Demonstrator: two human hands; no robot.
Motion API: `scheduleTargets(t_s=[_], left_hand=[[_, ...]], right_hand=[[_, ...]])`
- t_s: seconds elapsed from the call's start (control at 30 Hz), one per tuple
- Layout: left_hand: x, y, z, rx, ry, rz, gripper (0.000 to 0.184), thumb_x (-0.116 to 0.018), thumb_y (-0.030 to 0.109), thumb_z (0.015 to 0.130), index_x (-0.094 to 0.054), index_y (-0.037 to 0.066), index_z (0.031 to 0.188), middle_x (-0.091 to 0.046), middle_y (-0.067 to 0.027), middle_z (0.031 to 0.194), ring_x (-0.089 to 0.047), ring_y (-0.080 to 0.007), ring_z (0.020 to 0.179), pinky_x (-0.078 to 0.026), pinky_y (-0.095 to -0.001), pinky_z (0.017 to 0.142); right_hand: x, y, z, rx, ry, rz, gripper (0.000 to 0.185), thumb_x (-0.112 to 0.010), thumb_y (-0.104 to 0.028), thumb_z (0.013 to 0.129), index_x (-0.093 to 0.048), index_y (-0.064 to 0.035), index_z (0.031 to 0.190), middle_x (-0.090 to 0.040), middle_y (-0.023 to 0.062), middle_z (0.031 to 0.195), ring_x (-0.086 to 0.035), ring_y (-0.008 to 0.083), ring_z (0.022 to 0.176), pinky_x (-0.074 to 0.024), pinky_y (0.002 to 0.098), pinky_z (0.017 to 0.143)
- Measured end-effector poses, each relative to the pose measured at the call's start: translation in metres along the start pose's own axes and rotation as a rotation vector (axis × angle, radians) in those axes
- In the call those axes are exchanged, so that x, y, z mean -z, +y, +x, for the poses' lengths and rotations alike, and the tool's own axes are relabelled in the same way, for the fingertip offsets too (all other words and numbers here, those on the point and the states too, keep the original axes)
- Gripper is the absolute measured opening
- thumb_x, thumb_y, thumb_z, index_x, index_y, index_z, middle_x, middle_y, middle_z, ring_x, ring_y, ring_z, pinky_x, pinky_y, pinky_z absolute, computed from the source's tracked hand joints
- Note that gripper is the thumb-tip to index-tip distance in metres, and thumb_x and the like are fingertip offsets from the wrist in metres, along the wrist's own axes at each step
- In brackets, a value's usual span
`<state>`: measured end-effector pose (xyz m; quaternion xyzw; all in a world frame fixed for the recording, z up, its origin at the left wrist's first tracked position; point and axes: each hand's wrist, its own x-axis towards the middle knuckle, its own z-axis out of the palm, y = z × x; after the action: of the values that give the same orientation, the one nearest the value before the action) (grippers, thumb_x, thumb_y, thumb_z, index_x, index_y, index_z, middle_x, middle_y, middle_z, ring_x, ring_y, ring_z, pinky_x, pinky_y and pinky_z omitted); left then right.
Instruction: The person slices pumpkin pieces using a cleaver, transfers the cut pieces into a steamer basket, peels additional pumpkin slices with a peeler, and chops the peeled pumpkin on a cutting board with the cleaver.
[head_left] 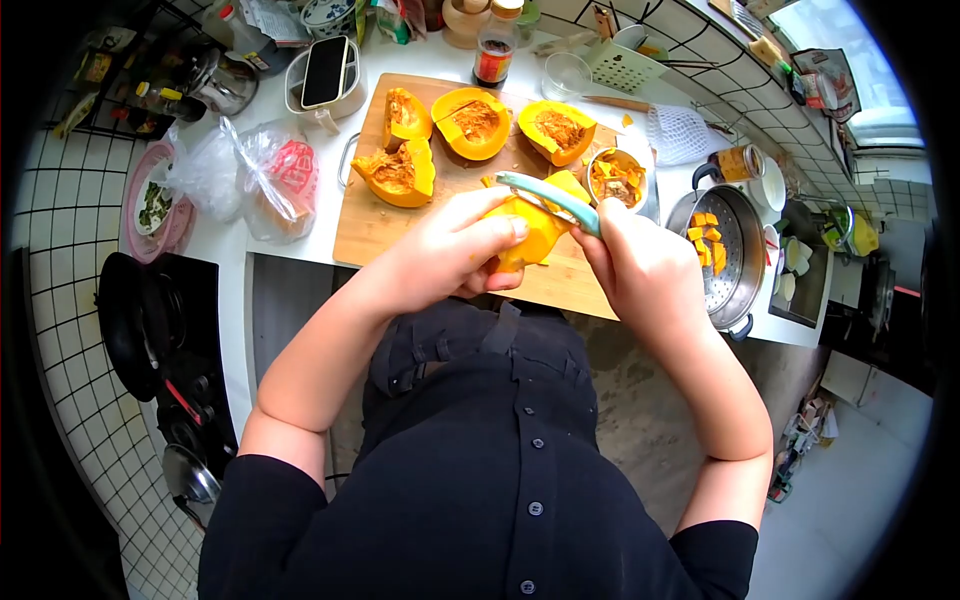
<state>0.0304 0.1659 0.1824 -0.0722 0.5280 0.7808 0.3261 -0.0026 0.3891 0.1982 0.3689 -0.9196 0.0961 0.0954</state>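
My left hand (465, 245) is closed around a piece of pumpkin (532, 230), held over the front part of a wooden cutting board (380, 235). In my right hand (640, 255) is a light teal peeler (550, 197), its head lying across the top of that piece. Pumpkin chunks with pulp still in them rest on the board: one quarter (400, 172) at the left, another piece (405, 118) behind it, one in the middle (468, 125) and one to the right (556, 132). A bowl of peelings (617, 175) sits just beyond my right hand.
At the right stands a steel steamer pot (738, 285) with several pumpkin cubes (708, 240) inside. Left of the board are a plastic bag (280, 180) and a container with a phone (325, 72) on top. A sauce bottle (495, 45) and a glass (567, 76) stand behind.
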Motion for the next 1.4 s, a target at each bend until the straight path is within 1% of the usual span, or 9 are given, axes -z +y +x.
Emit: scheduleTargets(t_s=[0.2,0.33,0.73,0.87,0.97,1.07,1.23,1.3,1.4], left_hand=[[0.009,0.006,0.004,0.149,-0.104,-0.010,0.042,-0.052,0.028,0.092,-0.045,0.004,0.125,-0.051,0.0000,0.075,-0.051,-0.0036,0.054,-0.036,-0.0151,0.045],[0.011,0.007,0.005,0.147,-0.109,0.020,0.040,-0.051,0.028,0.092,-0.045,0.005,0.125,-0.050,0.0007,0.076,-0.051,-0.0031,0.055,-0.039,-0.0149,0.047],[-0.026,-0.018,0.014,-0.263,0.057,0.158,0.033,-0.047,0.022,0.092,-0.046,-0.006,0.111,-0.052,-0.0027,0.072,-0.046,-0.0064,0.061,-0.040,-0.0233,0.054],[-0.023,-0.019,0.011,-0.139,0.038,0.051,0.035,-0.047,0.022,0.093,-0.046,-0.004,0.117,-0.052,-0.0009,0.072,-0.045,-0.0052,0.059,-0.038,-0.0206,0.052],[-0.011,-0.015,0.010,-0.083,-0.093,-0.024,0.036,-0.046,0.023,0.093,-0.046,-0.001,0.119,-0.051,0.0001,0.071,-0.044,-0.0041,0.058,-0.036,-0.0192,0.051],[-0.017,-0.015,0.014,-0.196,-0.024,0.029,0.035,-0.046,0.024,0.094,-0.046,0.000,0.119,-0.051,-0.0002,0.072,-0.045,-0.0037,0.057,-0.035,-0.0187,0.050],[-0.032,-0.025,0.020,-0.363,0.142,0.057,0.022,-0.046,0.021,0.093,-0.049,0.000,0.100,-0.051,-0.0007,0.071,-0.048,-0.0061,0.063,-0.041,-0.0232,0.058],[-0.031,-0.026,0.020,-0.364,0.132,0.052,0.023,-0.046,0.021,0.093,-0.049,0.000,0.100,-0.051,-0.0010,0.072,-0.048,-0.0064,0.063,-0.041,-0.0234,0.058],[-0.025,-0.028,0.021,-0.344,0.066,0.067,0.023,-0.046,0.022,0.093,-0.050,0.000,0.100,-0.052,-0.0014,0.072,-0.048,-0.0068,0.063,-0.041,-0.0238,0.058]], right_hand=[[0.005,0.002,-0.001,0.021,-0.056,-0.035,0.026,-0.062,-0.034,0.087,-0.051,-0.0106,0.086,-0.047,0.0051,0.057,-0.052,0.0216,0.044,-0.0433,0.0337,0.041],[0.006,0.001,-0.004,0.005,-0.101,-0.049,0.026,-0.060,-0.034,0.088,-0.049,-0.0108,0.085,-0.048,0.0055,0.055,-0.053,0.0221,0.044,-0.0438,0.0337,0.041],[-0.008,-0.003,-0.017,-0.111,-0.085,-0.065,0.025,-0.057,-0.032,0.091,-0.048,-0.0101,0.084,-0.049,0.0031,0.052,-0.053,0.0219,0.044,-0.0379,0.0350,0.048],[-0.006,-0.002,-0.018,-0.090,-0.081,-0.055,0.025,-0.057,-0.031,0.091,-0.048,-0.0098,0.084,-0.049,0.0037,0.053,-0.053,0.0214,0.045,-0.0392,0.0348,0.047],[-0.001,-0.002,-0.013,-0.074,-0.071,-0.042,0.025,-0.057,-0.030,0.091,-0.048,-0.0090,0.083,-0.049,0.0046,0.053,-0.053,0.0215,0.045,-0.0411,0.0343,0.045],[-0.003,-0.006,-0.008,-0.098,-0.021,0.001,0.024,-0.057,-0.028,0.092,-0.048,-0.0078,0.083,-0.050,0.0061,0.053,-0.054,0.0225,0.045,-0.0439,0.0343,0.043],[-0.017,-0.017,-0.011,-0.227,0.006,0.082,0.025,-0.056,-0.027,0.092,-0.047,-0.0058,0.082,-0.053,0.0106,0.055,-0.058,0.0272,0.050,-0.0461,0.0370,0.045],[-0.020,-0.020,-0.014,-0.298,-0.036,0.145,0.024,-0.056,-0.025,0.092,-0.048,-0.0049,0.083,-0.055,0.0132,0.058,-0.059,0.0311,0.053,-0.0467,0.0388,0.047],[-0.027,-0.018,-0.020,-0.264,0.056,0.222,0.023,-0.053,-0.024,0.094,-0.050,-0.0033,0.084,-0.054,0.0159,0.059,-0.059,0.0304,0.055,-0.0457,0.0395,0.049]])
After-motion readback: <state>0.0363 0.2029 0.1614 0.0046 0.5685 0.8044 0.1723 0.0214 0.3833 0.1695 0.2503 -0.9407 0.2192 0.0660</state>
